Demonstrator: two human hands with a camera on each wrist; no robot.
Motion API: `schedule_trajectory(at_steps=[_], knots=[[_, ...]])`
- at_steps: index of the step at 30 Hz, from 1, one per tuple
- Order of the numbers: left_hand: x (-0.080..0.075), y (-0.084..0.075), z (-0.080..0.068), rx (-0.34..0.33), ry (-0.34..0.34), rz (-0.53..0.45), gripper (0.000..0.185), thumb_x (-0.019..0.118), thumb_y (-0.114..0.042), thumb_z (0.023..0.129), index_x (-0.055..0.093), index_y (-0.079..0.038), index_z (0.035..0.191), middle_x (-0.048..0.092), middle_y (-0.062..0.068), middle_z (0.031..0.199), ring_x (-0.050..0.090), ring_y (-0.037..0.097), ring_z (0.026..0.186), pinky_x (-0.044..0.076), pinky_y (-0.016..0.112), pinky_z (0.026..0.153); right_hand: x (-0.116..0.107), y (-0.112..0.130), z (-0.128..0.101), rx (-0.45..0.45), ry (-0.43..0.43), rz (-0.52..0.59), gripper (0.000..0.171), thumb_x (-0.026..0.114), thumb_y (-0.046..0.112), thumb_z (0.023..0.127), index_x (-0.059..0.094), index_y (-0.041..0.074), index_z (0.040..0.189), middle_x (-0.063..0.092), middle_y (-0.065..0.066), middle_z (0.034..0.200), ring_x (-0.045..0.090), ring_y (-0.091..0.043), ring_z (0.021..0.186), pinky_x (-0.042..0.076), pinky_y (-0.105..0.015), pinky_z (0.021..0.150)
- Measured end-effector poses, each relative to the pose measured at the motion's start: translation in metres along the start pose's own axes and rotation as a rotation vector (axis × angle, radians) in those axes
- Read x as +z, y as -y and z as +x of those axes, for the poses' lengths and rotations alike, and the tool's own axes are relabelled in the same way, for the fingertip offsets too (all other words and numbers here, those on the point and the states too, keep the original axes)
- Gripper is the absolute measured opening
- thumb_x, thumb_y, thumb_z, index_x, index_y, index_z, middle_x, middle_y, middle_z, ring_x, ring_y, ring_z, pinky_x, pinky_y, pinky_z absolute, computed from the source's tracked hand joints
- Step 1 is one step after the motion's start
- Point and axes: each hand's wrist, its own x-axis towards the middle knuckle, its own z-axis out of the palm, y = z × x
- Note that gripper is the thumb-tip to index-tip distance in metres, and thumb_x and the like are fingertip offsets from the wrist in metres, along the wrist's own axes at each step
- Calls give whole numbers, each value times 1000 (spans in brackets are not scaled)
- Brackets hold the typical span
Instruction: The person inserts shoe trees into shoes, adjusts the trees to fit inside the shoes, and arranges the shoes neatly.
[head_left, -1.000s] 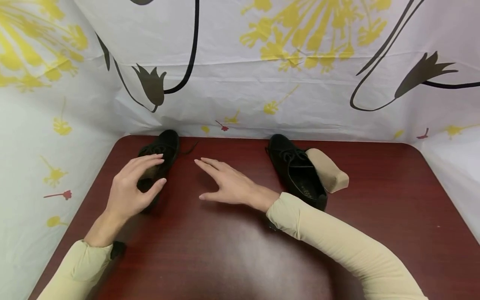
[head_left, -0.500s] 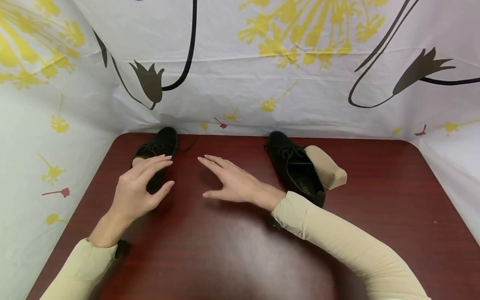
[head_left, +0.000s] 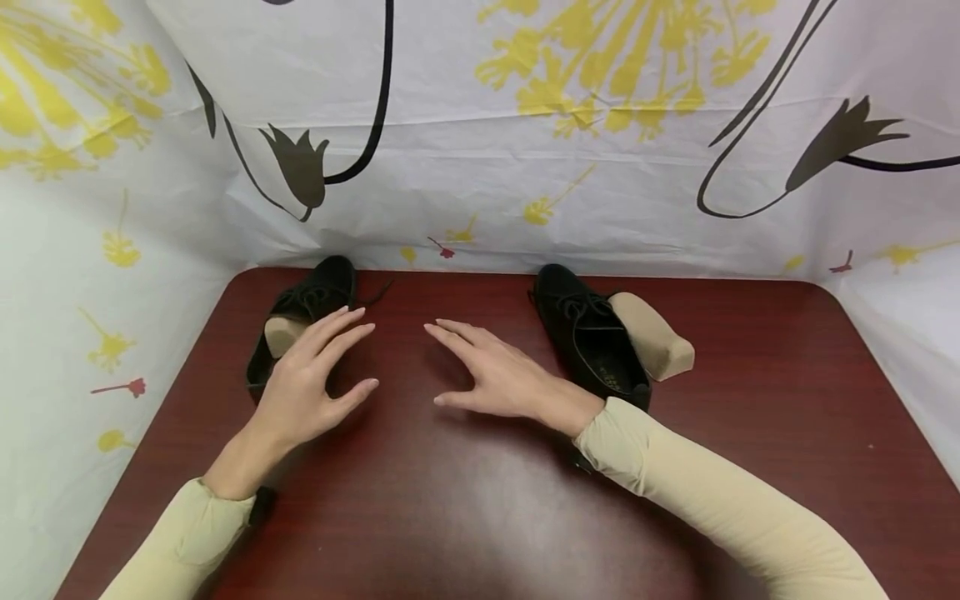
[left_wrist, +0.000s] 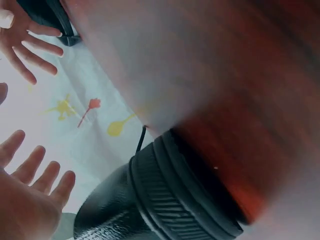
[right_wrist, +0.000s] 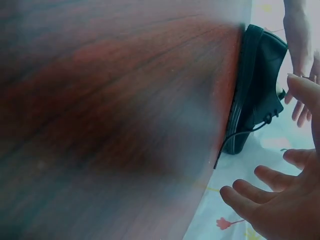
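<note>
Two black lace-up shoes stand at the back of the dark red table [head_left: 465,517]. The left shoe [head_left: 322,287] has a tan insert [head_left: 282,334] showing in its opening. The right shoe [head_left: 592,342] has a tan insert [head_left: 651,337] leaning against its right side. My left hand [head_left: 352,358] hovers just right of the left shoe with fingers spread and holds nothing. My right hand [head_left: 450,367] is flat and spread over the table between the shoes, also holding nothing. In the right wrist view the left shoe [right_wrist: 257,85] lies beyond my right hand [right_wrist: 275,205].
White sheets printed with yellow flowers and black stems [head_left: 480,167] wall in the table on three sides. Bare table surface lies in front of both hands. A black camera lens [left_wrist: 170,200] fills the lower part of the left wrist view.
Both hands have shifted to the right. My left hand has come off the left shoe, so its tan insert now shows.
</note>
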Motion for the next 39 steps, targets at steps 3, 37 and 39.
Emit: schedule_trajectory(at_steps=[3, 37, 39], knots=[[0, 0, -1, -19, 52, 14, 64, 66, -49, 90, 56, -13, 142, 46, 7, 150, 40, 33, 139, 32, 45, 113, 0, 0, -3, -8, 0, -6, 91, 69, 56, 87, 21, 28, 160, 26, 0, 162, 30, -20, 145, 40, -41, 108], [29, -24, 36, -93, 389, 63, 91, 80, -49, 80, 37, -18, 154, 23, 11, 162, 18, 35, 149, 30, 56, 113, -28, -14, -37, -98, -81, -167, 88, 76, 46, 85, 32, 19, 157, 30, -8, 160, 31, -29, 145, 35, -49, 111], [30, -26, 40, -96, 408, 68, 91, 79, -51, 81, 35, -18, 154, 20, 12, 163, 16, 37, 150, 26, 54, 115, -30, -14, -40, -84, -89, -194, 89, 77, 46, 84, 33, 19, 156, 30, -9, 160, 30, -29, 145, 34, -50, 111]])
